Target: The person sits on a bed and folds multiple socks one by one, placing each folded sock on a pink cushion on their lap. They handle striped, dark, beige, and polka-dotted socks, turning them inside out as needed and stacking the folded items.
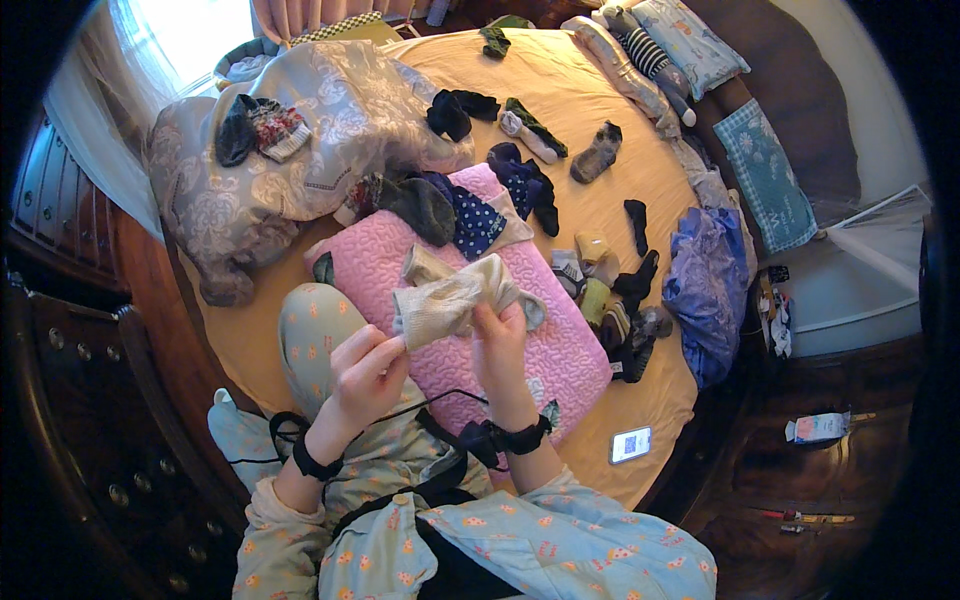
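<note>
Both hands hold one cream sock (442, 300) above a pink quilted pad (555, 352). My left hand (367, 375) pinches the sock's cuff at its lower left. My right hand (499, 337) grips it near the heel, with fingers and thumb closed on the fabric. A second pale sock (424, 264) lies on the pad just behind, partly hidden by the held one. Beyond it, on the far edge of the pad, lie a dark grey sock (427, 214) and a navy polka-dot sock (476, 221).
The bed's yellow sheet (525, 75) carries several loose socks, a grey spotted one (597, 154) among them. A patterned quilt (330, 112) is heaped at the far left. Right of the pad are a pile of socks (596, 300), a purple cloth bundle (705, 292) and a phone (630, 445).
</note>
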### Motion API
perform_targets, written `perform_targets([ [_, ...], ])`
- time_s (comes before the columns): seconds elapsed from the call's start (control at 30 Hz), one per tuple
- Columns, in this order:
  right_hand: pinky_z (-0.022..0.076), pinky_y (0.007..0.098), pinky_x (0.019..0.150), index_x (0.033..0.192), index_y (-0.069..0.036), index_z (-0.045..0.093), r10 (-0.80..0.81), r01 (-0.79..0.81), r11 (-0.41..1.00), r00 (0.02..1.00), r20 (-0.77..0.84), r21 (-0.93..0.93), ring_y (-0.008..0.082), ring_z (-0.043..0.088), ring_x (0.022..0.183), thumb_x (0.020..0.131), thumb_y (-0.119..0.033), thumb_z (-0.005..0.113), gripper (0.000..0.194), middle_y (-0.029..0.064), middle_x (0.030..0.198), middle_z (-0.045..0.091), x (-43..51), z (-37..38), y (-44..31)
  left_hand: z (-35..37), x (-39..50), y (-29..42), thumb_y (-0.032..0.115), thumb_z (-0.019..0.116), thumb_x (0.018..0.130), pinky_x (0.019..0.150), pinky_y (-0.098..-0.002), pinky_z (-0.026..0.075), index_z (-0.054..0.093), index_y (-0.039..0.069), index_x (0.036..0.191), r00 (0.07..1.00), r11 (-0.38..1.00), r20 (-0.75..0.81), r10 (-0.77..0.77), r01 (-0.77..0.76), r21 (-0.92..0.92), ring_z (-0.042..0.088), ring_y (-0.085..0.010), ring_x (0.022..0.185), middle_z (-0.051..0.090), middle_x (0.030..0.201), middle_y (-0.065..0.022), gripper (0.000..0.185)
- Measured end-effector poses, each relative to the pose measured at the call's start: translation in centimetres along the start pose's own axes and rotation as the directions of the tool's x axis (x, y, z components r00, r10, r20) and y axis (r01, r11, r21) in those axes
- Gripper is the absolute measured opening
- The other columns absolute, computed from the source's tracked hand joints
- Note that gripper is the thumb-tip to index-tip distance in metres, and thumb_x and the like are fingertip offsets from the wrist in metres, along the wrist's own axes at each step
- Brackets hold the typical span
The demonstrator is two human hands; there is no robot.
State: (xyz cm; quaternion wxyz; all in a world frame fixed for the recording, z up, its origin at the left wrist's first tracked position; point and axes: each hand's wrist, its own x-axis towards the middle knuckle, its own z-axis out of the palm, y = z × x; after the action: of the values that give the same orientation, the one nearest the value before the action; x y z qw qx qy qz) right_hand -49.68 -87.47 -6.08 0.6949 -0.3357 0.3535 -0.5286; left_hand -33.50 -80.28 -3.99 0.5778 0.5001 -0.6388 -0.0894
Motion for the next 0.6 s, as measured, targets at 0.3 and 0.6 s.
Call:
perform_targets([
  [0.3, 0.0434, 0.0295, 0.089, 0.12, 0.0, 0.043, 0.015, -0.01, 0.998, 0.995, 0.1, -0.058, 0.0159, 0.054, 0.105, 0.083, -0.006, 0.064, 0.043, 0.0087, 0.115, 0.055, -1.2, 1.0, -0.9, -0.4, 0.2, -1.7, 0.003, 0.051, 0.073, 0.049, -0.0249, 0.036, 0.06, -0.002, 0.09, 0.904, 0.812, 0.34, -0.259, 0.394, -0.431, 0.047, -0.0155, 0.049, 0.05, 0.064, -0.0077, 0.019],
  [0.6, 0.041, 0.0322, 0.095, 0.128, 0.003, 0.034, 0.107, -0.059, 0.986, 0.943, 0.316, -0.158, 0.0187, 0.052, 0.11, 0.079, -0.001, 0.063, 0.057, 0.0111, 0.122, 0.05, -1.6, 0.3, -1.3, -2.2, 0.9, -2.5, 0.009, 0.065, 0.076, 0.045, -0.02, 0.034, 0.067, -0.002, 0.081, 0.597, 0.56, 0.63, -0.497, 0.775, -0.294, 0.043, -0.0033, 0.048, 0.05, 0.052, 0.003, 0.012],
])
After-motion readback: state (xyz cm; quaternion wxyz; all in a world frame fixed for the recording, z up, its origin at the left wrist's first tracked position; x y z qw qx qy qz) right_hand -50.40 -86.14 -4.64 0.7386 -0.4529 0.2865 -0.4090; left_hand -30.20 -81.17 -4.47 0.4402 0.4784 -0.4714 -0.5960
